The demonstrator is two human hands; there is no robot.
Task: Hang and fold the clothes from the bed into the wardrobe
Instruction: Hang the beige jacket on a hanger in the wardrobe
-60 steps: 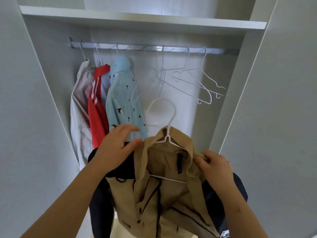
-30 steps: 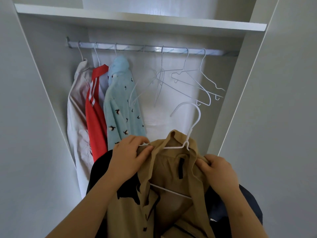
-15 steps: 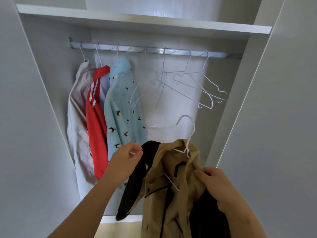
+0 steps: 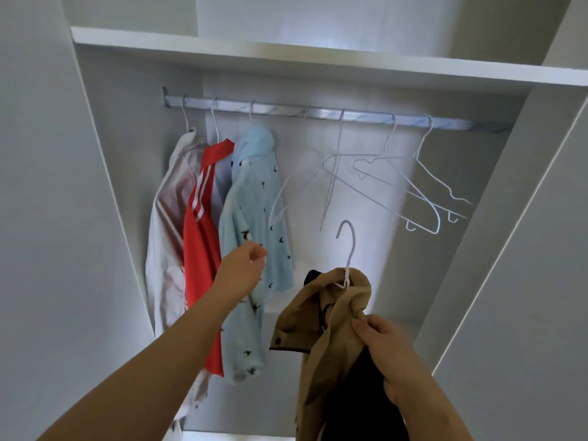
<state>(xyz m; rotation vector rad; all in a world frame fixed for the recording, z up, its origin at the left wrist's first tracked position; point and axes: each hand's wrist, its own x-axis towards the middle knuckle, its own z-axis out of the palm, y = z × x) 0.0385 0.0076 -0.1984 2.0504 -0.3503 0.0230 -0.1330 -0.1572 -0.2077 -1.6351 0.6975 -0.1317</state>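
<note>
Counting along the rail point(image 4: 286, 110) of the wardrobe point(image 4: 108, 160): three garments hang at the left end, a pale shirt point(image 4: 167, 218), a red top point(image 4: 200, 249) with white stripes and a light blue shirt point(image 4: 254, 192) printed with small birds. To their right hang empty white wire hangers point(image 4: 397, 186). I make it four, though they overlap and tangle. One shelf point(image 4: 318, 58) runs above the rail.

Here's my right hand point(image 4: 388, 354), clenched on a bunch of cloth at the shoulder of the tan jacket point(image 4: 331, 345), low and right of centre in the wardrobe opening. One more white hanger point(image 4: 350, 246) sits inside it. The hook rises straight up out of the collar, curling over to the left, well below the rail and just under the empty hangers, which hang between it and the rail. The jacket's long axis runs straight down, dark lining showing beneath my wrist.

My left hand point(image 4: 243, 270) is out in front of the blue shirt, fingers curled. Whether they pinch anything I cannot tell.
</note>
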